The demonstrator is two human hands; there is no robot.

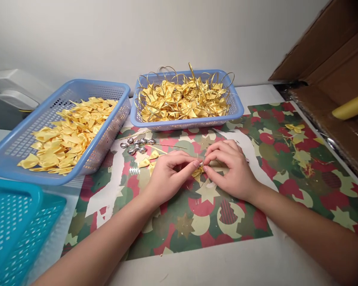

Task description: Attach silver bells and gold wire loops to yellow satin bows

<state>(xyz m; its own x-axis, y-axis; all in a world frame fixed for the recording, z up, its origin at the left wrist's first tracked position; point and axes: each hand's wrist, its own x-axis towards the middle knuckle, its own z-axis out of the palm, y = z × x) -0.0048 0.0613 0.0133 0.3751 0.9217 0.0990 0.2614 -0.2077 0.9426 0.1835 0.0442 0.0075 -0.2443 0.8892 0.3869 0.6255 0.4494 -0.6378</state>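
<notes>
Over the patterned paper, my left hand [171, 174] and my right hand [232, 169] meet with thumbs and fingertips pinched together. Between and just below the fingertips shows a yellow ribbon bow [198, 174], partly covered by the fingers. A small pale or shiny bit [201, 163] sits right at the fingertips, too small to name. Beyond my left hand lie a few loose yellow bows [149, 161], several silver jingle bells [137, 145] and some thin gold wires [170, 146].
A blue basket [185, 124] of yellow bows with gold wire loops stands at the back. Another blue basket [103, 149] of bows is at left, near a teal basket [38, 198]. Yellow scraps [302, 157] lie at right on patterned paper [247, 230], beside a cardboard box [325, 51].
</notes>
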